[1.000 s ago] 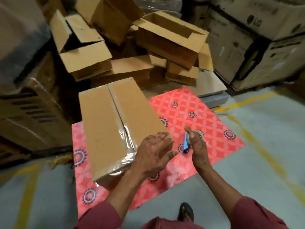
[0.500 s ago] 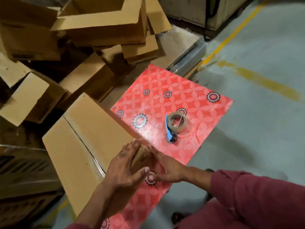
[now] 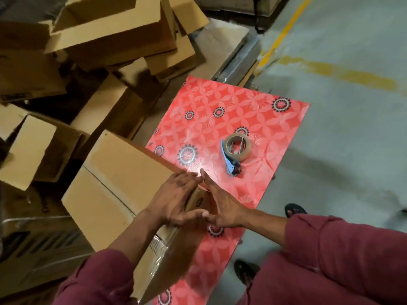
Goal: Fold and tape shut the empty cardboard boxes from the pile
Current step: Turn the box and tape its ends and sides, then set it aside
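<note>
A closed cardboard box [image 3: 119, 183] with clear tape along its top seam lies on the left part of a red patterned mat [image 3: 231, 119]. My left hand [image 3: 176, 199] lies flat on the box's top near corner, fingers straight. My right hand [image 3: 222, 205] presses flat against the box's side at that same corner, and the thumbs of both hands meet. A roll of brown tape in a blue dispenser [image 3: 236, 149] lies on the mat, apart from both hands. Behind the mat sits a pile of open empty boxes [image 3: 105, 29].
Large brown cartons [image 3: 33, 245] stand at the left. Flat cardboard and a board [image 3: 222, 40] lie behind the mat. Grey concrete floor with yellow lines [image 3: 339, 73] spreads to the right. My sandalled feet [image 3: 295, 209] are at the mat's near edge.
My right hand left the tape dispenser on the mat and came over to the box's corner. The view swung down and to the right. The left hand stays on the box.
</note>
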A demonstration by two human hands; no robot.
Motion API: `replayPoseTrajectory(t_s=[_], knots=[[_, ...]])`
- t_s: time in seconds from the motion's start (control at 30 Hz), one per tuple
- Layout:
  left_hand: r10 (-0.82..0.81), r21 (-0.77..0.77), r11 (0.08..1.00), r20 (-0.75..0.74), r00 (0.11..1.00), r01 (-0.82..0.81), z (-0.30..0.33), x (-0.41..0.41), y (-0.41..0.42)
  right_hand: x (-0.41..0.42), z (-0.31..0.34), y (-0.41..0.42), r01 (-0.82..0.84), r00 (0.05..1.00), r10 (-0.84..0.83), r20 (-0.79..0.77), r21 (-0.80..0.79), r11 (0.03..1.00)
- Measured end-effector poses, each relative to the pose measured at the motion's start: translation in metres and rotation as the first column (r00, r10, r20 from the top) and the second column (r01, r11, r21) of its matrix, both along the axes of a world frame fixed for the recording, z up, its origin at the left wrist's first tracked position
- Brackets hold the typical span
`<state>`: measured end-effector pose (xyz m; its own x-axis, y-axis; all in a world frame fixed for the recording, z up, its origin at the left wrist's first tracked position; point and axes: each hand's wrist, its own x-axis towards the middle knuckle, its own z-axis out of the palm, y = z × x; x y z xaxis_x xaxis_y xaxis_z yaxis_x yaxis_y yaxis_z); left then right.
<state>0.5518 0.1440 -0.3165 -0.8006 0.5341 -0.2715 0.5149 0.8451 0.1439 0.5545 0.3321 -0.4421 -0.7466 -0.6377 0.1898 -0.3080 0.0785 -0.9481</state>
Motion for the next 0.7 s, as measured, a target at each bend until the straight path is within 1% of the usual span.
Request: replayPoseTrajectory(t_s=[0.07,0.17,0.3,0.37,0.47,0.5,0.57,0.6,0.67,0.7], knots=[[0.001,0.093,0.996,-0.014,1.000,0.001,-0.007,-0.002,-0.004,0.017,-0.007,-0.007,0.074,0.995,-0.075,-0.065,-0.015,0.997],[-0.033,0.212,0.976,-0.058,0.998,0.045,-0.015,-0.003,-0.007,0.043,-0.020,-0.019,0.212,0.969,-0.208,-0.134,0.015,0.977],[-0.038,0.273,0.960,-0.064,0.997,0.054,-0.023,-0.005,-0.013,0.073,-0.032,-0.039,0.347,0.930,-0.332,-0.159,0.073,0.935],[-0.029,0.314,0.948,-0.063,0.998,0.047,-0.024,-0.002,-0.012,0.084,-0.029,-0.048,0.389,0.914,-0.374,-0.155,0.081,0.918],[0.022,0.396,0.918,-0.055,0.998,0.002,-0.022,0.002,-0.013,0.098,-0.024,-0.051,0.361,0.923,-0.355,-0.146,0.014,0.932],[0.039,0.414,0.910,-0.057,0.998,-0.012,-0.021,0.003,-0.013,0.101,-0.022,-0.048,0.356,0.928,-0.356,-0.110,-0.013,0.934],[0.063,0.442,0.896,-0.054,0.997,-0.033,-0.021,0.004,-0.013,0.099,-0.019,-0.037,0.409,0.913,-0.407,0.040,-0.087,0.909],[0.072,0.458,0.888,-0.045,0.996,-0.044,-0.021,0.005,-0.013,0.096,-0.011,-0.031,0.483,0.871,-0.464,0.158,-0.110,0.869],[0.092,0.489,0.870,-0.024,0.995,-0.069,-0.019,0.007,-0.012,0.080,0.014,-0.021,0.654,0.710,-0.571,0.412,-0.086,0.752],[0.100,0.501,0.862,-0.020,0.995,-0.076,-0.018,0.008,-0.011,0.068,0.026,-0.018,0.697,0.646,-0.584,0.491,-0.069,0.714]])
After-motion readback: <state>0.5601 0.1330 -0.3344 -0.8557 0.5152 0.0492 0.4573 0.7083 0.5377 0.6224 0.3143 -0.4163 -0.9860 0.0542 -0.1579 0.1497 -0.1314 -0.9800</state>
